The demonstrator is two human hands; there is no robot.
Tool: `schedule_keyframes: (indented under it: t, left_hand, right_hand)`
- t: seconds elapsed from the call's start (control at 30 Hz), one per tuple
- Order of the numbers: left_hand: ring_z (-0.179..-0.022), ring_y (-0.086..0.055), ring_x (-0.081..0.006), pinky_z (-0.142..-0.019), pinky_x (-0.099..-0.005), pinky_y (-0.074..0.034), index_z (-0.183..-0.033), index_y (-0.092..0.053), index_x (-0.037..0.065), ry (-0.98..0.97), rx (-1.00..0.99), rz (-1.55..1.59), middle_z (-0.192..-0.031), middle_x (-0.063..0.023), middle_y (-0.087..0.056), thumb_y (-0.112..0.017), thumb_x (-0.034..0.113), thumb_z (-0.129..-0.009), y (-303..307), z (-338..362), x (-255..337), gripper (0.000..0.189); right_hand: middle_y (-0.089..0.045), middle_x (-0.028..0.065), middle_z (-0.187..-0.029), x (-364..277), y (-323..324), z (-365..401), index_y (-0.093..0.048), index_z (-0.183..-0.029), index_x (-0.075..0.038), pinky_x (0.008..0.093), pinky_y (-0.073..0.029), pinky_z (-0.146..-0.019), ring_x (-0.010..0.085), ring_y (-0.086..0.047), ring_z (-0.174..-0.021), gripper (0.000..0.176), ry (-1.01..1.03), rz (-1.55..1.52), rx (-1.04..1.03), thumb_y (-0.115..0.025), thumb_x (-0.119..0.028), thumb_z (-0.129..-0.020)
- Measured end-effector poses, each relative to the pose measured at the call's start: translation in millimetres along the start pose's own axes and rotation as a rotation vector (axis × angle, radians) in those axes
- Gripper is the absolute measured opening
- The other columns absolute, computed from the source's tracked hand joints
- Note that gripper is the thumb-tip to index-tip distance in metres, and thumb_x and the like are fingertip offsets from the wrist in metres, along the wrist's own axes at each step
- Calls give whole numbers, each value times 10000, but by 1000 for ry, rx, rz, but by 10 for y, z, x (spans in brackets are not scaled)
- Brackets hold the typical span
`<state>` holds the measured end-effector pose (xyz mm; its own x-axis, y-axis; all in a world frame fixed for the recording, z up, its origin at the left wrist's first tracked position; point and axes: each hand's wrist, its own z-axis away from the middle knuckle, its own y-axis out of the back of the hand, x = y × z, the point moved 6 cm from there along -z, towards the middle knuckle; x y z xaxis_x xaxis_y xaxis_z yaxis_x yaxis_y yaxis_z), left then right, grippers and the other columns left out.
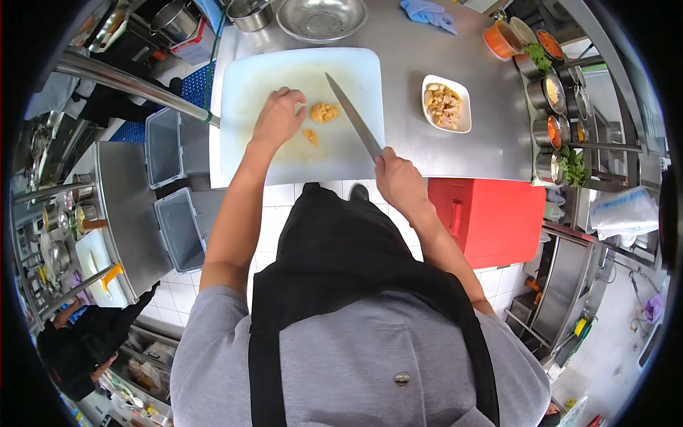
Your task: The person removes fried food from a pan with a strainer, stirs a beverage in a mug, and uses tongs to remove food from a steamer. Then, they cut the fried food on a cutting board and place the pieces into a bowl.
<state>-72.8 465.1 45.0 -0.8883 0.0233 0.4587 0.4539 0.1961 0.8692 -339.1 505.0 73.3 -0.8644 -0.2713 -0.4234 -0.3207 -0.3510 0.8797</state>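
Observation:
A white cutting board (245,85) lies on the steel counter. On it sit a mound of chopped tan food (324,112) and a smaller bit of it (311,136). My left hand (282,117) is just left of the mound, fingers curled and apart, with nothing visible in them. My right hand (398,178) is closed around the handle of a long knife (353,114), whose blade points up and left over the board's right part. To the right stands a white bowl (466,117) of tan pieces.
A metal colander (321,18) and a blue cloth (429,14) lie at the counter's back. Several containers of ingredients (546,132) line the right edge. A red box (498,220) stands below the counter. Grey bins (181,231) and another person (78,349) are at left.

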Motion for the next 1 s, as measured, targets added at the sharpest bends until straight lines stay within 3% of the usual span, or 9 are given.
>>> schedule_keyframes:
  t: [0.07, 0.13, 0.27, 0.33, 0.43, 0.57, 0.67, 0.9, 1.0]
  left_hand:
    - [-935, -650, -365, -846, -448, -519, -976, -680, 32, -120, 30, 210, -1019, -158, -670, -705, 139, -849, 11, 69, 144, 168]
    - [-951, -644, -359, -841, -438, -519, -1048, -633, 33, 61, -88, 206, -1067, -152, -651, -689, 65, -843, -209, 131, 179, 216]
    - [-926, -644, -369, -819, -437, -528, -1038, -624, 29, 106, 19, 218, -1058, -159, -647, -681, 42, -841, -311, 126, 203, 205]
    - [-871, -655, -374, -780, -444, -538, -1037, -623, 29, -68, 217, 190, -1048, -172, -644, -664, 18, -840, -170, 115, 256, 202]
    - [-882, -656, -381, -778, -456, -538, -1041, -620, 29, 172, 98, 277, -1051, -183, -646, -624, -18, -844, -243, 117, 156, 203]
    - [-966, -622, -397, -827, -474, -522, -1003, -605, 19, 77, 52, 204, -1024, -196, -641, -582, 3, -881, -357, 57, 181, 126]
    - [-985, -618, -391, -849, -458, -521, -1008, -620, 16, 60, 202, 195, -1019, -182, -643, -624, 28, -871, -218, 17, 122, 138]
    - [-961, -654, -323, -827, -414, -539, -1050, -625, 41, -32, -14, 247, -1088, -111, -632, -694, 58, -858, -228, 34, 98, 206]
    - [-961, -661, -305, -831, -399, -545, -1048, -621, 40, -25, -79, 276, -1086, -104, -624, -709, 81, -857, -249, 43, 93, 214]
  right_hand:
    - [-670, 287, -818, -97, 3, -36, -553, -999, 32, 532, -575, -692, 471, -687, -743, 210, 29, 61, -8, -502, -169, -965]
    - [-668, 279, -847, -168, 29, -95, -547, -1033, 37, 518, -583, -696, 462, -692, -748, 204, 60, 124, -15, -494, -141, -949]
    - [-652, 282, -904, -233, 108, -206, -528, -1122, 47, 495, -590, -703, 449, -699, -773, 250, 93, 219, -72, -471, -84, -918]
    - [-650, 284, -910, -222, 121, -222, -526, -1141, 47, 491, -592, -707, 444, -701, -777, 265, 94, 252, -105, -466, -74, -914]
    - [-652, 280, -904, -198, 145, -251, -528, -1137, 45, 488, -593, -709, 437, -706, -787, 261, 114, 276, -105, -474, -69, -908]
    - [-655, 277, -913, -184, 156, -264, -527, -1134, 48, 485, -596, -714, 435, -710, -802, 256, 109, 298, -139, -478, -67, -911]
    - [-657, 275, -918, -161, 169, -252, -527, -1128, 48, 484, -598, -716, 433, -711, -804, 248, 90, 299, -163, -475, -67, -914]
    - [-659, 290, -886, -272, 104, -173, -505, -1060, 26, 539, -566, -728, 464, -692, -808, 199, 91, 239, -176, -457, -155, -992]
    - [-660, 274, -942, -316, 80, -133, -518, -1164, 55, 495, -589, -754, 438, -706, -828, 274, 87, 234, -238, -465, -67, -925]
